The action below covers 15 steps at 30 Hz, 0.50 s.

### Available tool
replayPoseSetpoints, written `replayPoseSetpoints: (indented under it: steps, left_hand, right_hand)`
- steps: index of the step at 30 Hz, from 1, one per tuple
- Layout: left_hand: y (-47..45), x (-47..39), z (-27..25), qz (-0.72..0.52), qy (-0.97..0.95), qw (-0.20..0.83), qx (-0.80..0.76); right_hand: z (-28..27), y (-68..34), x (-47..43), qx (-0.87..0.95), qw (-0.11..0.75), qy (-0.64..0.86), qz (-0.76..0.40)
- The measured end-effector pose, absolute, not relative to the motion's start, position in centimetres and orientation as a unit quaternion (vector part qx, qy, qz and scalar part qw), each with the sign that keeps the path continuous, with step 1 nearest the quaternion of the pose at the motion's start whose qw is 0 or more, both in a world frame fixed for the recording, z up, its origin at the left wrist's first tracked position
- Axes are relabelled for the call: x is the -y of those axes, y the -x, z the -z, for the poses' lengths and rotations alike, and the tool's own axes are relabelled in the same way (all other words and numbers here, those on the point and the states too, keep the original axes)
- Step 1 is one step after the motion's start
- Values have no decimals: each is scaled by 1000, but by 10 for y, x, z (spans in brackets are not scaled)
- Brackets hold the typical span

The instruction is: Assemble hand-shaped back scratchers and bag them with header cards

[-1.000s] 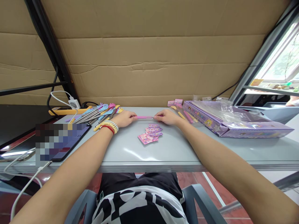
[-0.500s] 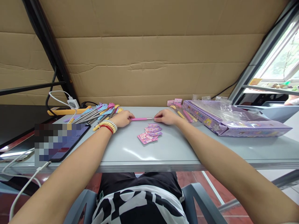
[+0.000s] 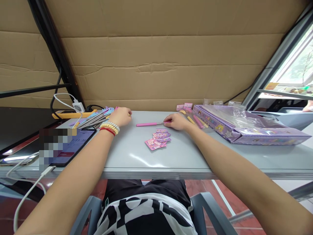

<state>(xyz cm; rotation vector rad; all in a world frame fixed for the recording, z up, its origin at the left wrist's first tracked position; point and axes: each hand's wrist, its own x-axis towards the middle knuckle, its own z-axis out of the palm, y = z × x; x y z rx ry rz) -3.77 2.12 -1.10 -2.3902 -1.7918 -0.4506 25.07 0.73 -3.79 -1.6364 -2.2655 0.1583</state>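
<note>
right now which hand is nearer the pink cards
Right: the right hand is just beyond the pink cards, slightly to their right, holding the pink stick; the left hand is farther, to their left by the metal-stemmed sticks.

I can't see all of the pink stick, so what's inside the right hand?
The right hand holds one end of the pink stick. Pink and silvery parts show; the hand hides most of the rest.

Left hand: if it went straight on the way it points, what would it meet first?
Probably the cardboard wall behind the table; the left hand points forward and rightward, though depth is unclear.
</note>
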Motion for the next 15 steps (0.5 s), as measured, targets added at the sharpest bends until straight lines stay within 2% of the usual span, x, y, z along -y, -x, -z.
replayPoseSetpoints:
  steps: [5,12,15]
  left_hand:
    - [68,-24,2,71,693,59,715]
    - [71,-22,4,37,679,39,732]
    - [64,-17,4,34,677,33,734]
  right_hand:
    - [37,-248,-6,793,170,584,-48]
    - [34,-244,-2,793,210,570,-35]
    - [35,-244,-3,803,198,561,-40]
